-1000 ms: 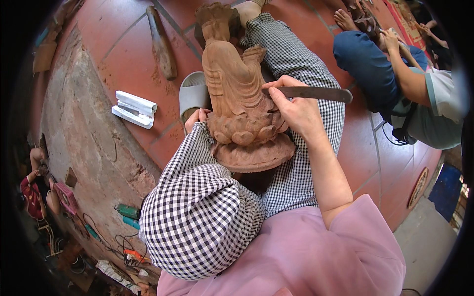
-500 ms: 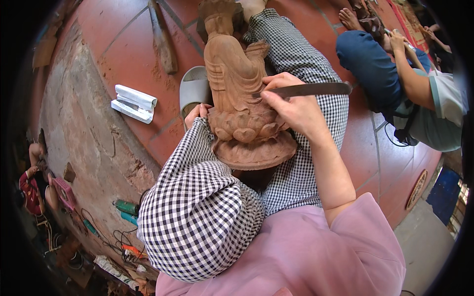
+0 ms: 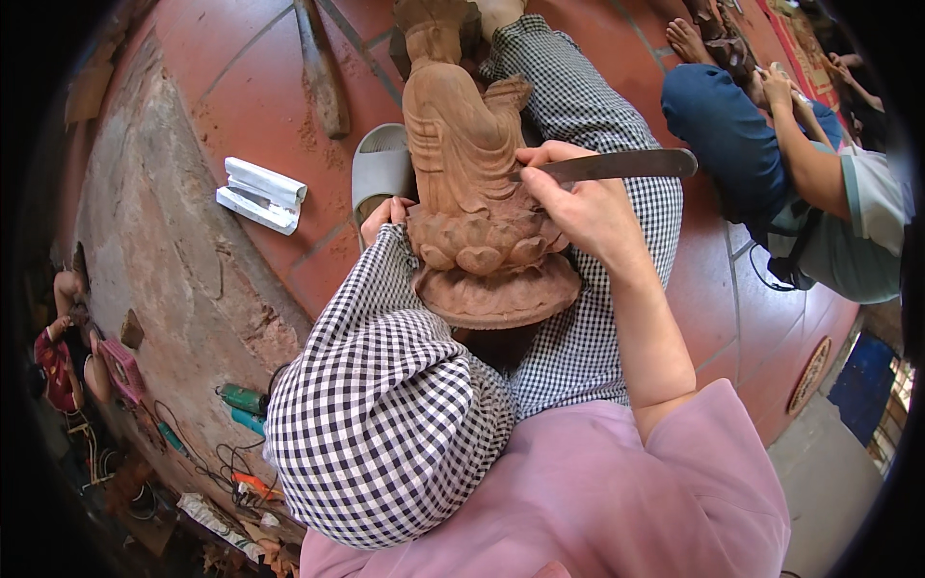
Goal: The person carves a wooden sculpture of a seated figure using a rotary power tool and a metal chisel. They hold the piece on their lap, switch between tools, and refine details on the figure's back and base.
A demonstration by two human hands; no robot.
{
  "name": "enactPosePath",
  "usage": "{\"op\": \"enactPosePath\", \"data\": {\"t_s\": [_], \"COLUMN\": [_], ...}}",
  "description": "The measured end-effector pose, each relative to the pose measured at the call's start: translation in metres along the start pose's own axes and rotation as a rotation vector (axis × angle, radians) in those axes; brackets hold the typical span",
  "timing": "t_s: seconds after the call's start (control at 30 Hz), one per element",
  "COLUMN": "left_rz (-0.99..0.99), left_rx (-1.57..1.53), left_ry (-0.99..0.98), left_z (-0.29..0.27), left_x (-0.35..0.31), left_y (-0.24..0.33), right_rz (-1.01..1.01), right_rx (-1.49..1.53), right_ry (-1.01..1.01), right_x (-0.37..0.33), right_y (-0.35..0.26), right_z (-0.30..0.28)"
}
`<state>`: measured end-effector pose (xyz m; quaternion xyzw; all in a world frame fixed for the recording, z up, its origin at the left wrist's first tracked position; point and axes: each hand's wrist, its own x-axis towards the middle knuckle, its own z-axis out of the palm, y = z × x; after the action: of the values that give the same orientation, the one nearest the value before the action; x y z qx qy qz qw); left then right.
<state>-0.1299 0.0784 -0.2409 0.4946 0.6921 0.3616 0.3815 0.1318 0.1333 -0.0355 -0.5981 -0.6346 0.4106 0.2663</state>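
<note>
A reddish-brown carved wooden statue [image 3: 462, 154] of a robed figure on a petalled base lies tilted between my legs, its rounded foot toward me. My right hand [image 3: 583, 200] pinches a flat, dark metal carving tool [image 3: 636, 164] with a rounded butt end. The tool's thin tip meets the robe folds just above the petals. On the statue's left side, my left hand [image 3: 385, 218] curls its fingers against the wood near the petals. My checkered trouser leg hides the rest of that hand and its arm.
A white open case [image 3: 262, 196] with metal pieces inside lies on the red tiles, left of a grey slipper [image 3: 382, 169]. Farther up is a wooden club [image 3: 321, 72]. A green power tool [image 3: 241, 397] and cables lie lower left. Another person [image 3: 771, 144] sits at right.
My right hand has shifted slightly, and the tool has turned so its broad face shows and its butt end sits higher. My left hand stays in place on the statue.
</note>
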Motion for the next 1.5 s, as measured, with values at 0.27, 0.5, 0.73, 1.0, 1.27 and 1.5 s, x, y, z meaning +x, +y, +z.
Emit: {"op": "enactPosePath", "data": {"t_s": [0.27, 0.5, 0.73, 1.0, 1.27, 1.5], "left_rz": [0.001, -0.001, -0.001, -0.014, 0.014, 0.005], "left_rx": [-0.01, -0.017, -0.031, -0.049, -0.078, -0.142], "left_ry": [0.007, 0.016, 0.024, 0.058, 0.066, 0.034], "left_z": [0.001, 0.001, 0.003, 0.002, -0.001, 0.004], "left_x": [0.001, 0.002, 0.001, 0.003, 0.004, 0.006], "left_y": [-0.001, -0.001, -0.001, -0.003, 0.0, 0.012], "right_rz": [0.047, -0.196, -0.249, -0.039, -0.409, -0.33], "right_rx": [0.021, -0.032, -0.078, 0.157, 0.02, -0.056], "right_ry": [-0.046, 0.093, 0.134, 0.123, 0.207, 0.159], "right_x": [-0.001, -0.003, -0.004, -0.002, 0.013, 0.005], "right_y": [-0.006, 0.003, 0.008, -0.005, -0.004, -0.007], "right_z": [-0.005, 0.01, 0.012, 0.006, 0.033, 0.025]}}
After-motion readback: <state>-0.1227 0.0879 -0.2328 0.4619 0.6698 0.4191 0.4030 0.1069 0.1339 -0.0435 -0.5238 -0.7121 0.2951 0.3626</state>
